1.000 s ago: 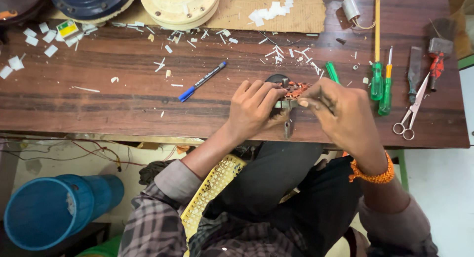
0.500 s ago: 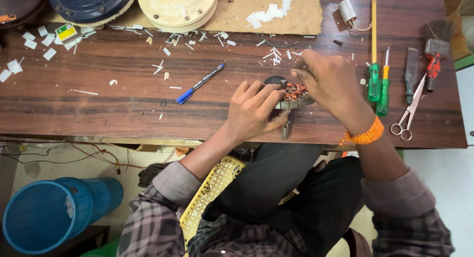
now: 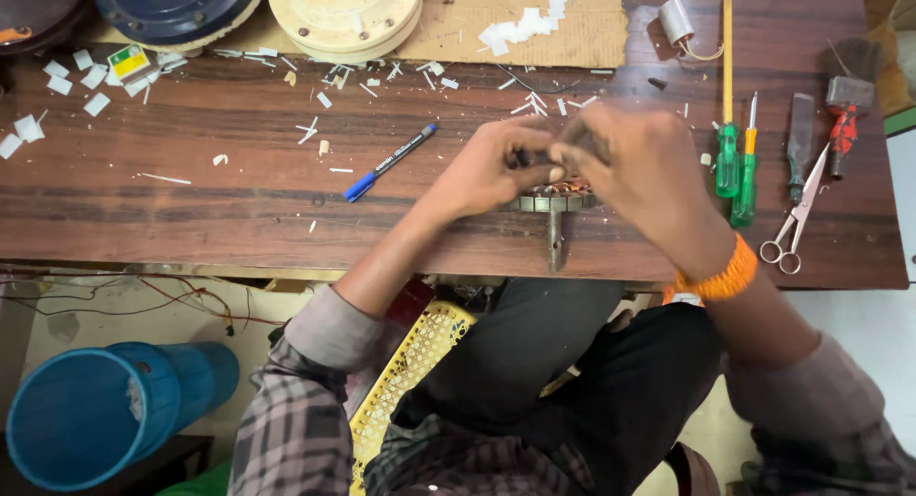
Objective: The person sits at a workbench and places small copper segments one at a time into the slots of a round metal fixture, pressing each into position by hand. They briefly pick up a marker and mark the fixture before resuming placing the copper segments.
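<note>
Dark brown wooden counter (image 3: 191,186), littered with white paper scraps, seen from above.

Item in hand: round metal motor stator with copper windings and a steel shaft (image 3: 553,205), lying near the counter's front edge, shaft pointing toward the person. Both hands meet directly over it and hide most of its top.

Left hand (image 3: 491,167): fingers curled, grip closed on the stator's upper left rim.

Right hand (image 3: 639,162): blurred; lies over the stator's right side; whether its grip is clenched cannot be told. Orange band at the wrist.

Nearby: blue-capped black marker pen (image 3: 389,162), left of the hands, apart from them. Two green-handled screwdrivers (image 3: 730,157) just right of the right hand; steel scissors (image 3: 797,219) beyond. Cream round disc (image 3: 343,14) at the far edge. Blue plastic bucket (image 3: 95,420) on the floor below.
</note>
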Motion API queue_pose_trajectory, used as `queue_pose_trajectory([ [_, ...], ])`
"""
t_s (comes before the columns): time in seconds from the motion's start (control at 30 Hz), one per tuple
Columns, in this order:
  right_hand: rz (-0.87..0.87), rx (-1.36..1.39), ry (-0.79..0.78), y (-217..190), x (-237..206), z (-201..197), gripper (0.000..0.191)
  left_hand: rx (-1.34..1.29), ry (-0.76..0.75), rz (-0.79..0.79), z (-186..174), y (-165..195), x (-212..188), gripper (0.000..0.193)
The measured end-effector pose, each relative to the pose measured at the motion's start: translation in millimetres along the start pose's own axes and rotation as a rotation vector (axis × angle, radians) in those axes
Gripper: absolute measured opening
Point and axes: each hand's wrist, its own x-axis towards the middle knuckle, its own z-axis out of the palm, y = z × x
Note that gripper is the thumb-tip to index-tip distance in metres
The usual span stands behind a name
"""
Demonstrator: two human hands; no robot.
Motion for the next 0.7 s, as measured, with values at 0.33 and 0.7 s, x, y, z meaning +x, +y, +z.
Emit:
queue_pose_trajectory([
  [0.33, -0.070, 0.185, 0.019, -23, -64, 17, 0.013, 0.144, -0.105, 0.292, -20, -10, 7, 0.020],
  [0.7, 0.104, 0.196, 0.179, 10, -112, 77, 0.014, 0.649, 0.138, 0.222, 11, 38, -40, 0.049],
])
